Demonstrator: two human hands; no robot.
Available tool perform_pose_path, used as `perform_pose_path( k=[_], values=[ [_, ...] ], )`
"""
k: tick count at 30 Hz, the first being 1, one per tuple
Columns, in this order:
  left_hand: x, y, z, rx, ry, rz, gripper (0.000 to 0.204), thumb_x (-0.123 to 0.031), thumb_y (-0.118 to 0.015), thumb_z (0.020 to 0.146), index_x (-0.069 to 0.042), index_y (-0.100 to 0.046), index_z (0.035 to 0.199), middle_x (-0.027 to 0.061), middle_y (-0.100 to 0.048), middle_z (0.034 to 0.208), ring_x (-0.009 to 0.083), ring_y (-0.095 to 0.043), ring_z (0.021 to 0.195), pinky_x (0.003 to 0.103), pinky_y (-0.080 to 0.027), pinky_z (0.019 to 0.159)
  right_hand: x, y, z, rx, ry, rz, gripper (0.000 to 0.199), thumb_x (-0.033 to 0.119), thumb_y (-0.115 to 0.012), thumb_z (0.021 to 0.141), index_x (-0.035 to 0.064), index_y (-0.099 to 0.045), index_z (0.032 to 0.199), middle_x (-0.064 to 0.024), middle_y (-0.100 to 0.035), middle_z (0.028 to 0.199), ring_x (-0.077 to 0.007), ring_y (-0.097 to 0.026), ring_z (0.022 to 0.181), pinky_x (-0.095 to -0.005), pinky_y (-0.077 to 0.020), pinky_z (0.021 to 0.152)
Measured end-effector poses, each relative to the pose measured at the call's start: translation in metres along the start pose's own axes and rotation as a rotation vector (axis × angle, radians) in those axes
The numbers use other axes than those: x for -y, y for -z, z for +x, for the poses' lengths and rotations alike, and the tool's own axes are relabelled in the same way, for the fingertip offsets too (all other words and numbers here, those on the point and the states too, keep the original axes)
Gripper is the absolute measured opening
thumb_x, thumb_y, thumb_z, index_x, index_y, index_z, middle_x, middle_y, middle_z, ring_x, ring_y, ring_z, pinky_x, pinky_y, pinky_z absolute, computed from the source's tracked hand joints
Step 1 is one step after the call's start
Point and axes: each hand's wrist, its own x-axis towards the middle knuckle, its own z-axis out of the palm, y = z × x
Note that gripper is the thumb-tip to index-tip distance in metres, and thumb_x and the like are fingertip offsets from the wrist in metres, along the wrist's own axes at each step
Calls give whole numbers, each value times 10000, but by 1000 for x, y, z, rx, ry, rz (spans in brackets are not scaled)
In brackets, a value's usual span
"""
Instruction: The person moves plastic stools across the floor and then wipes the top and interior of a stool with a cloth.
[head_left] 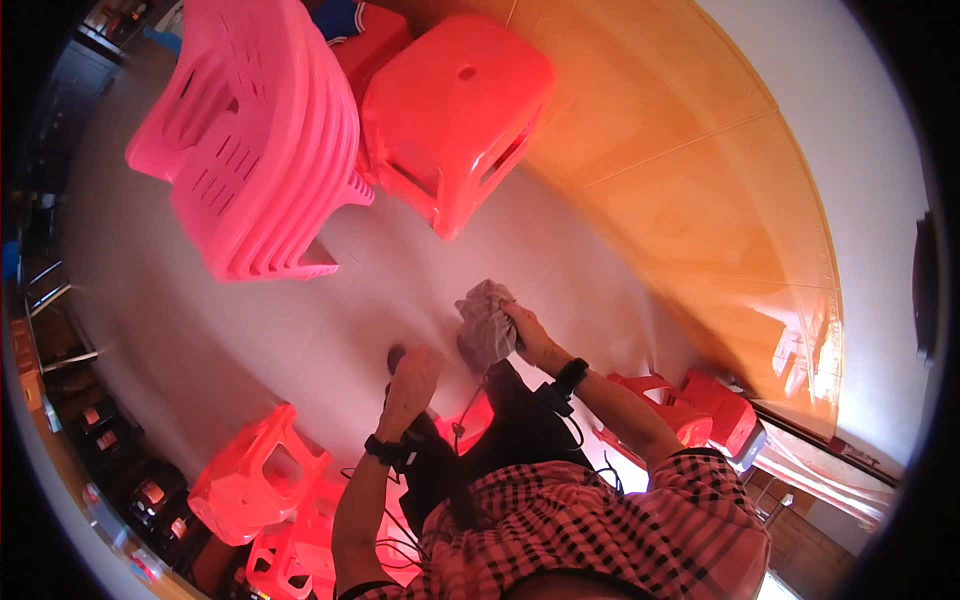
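Note:
A crumpled grey-brown cloth hangs from my right hand, whose fingers are closed on its right side. It is over the floor in front of my knees, beside one of my dark shoes. My left hand is curled closed above my left leg, apart from the cloth. Its palm side is turned away, and nothing shows in the fingers. Just beyond that hand the dark tip of my other shoe shows. Both wrists wear black bands with cables running back along the arms.
Stacked pink plastic chairs stand at the far left, next to a red plastic stool. More red stools are at the near left and a red stool at the near right. Glossy orange panels line the right side.

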Motion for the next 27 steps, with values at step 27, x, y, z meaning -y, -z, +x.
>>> perform_pose_path(
  k=[27],
  values=[
    [22, 39, 290, -422, 563, -710, 558, -401, -614, 795, 64, -467, 1067, 142, -561, 947, 219, -526, 881, 306, -422, 776, 365, -48, 176, -398, 412, -712, 353, 316, -561, 821, 16, -594, 1003, -47, -609, 846, -141, -580, 762, -273, -474, 677]
  ],
)
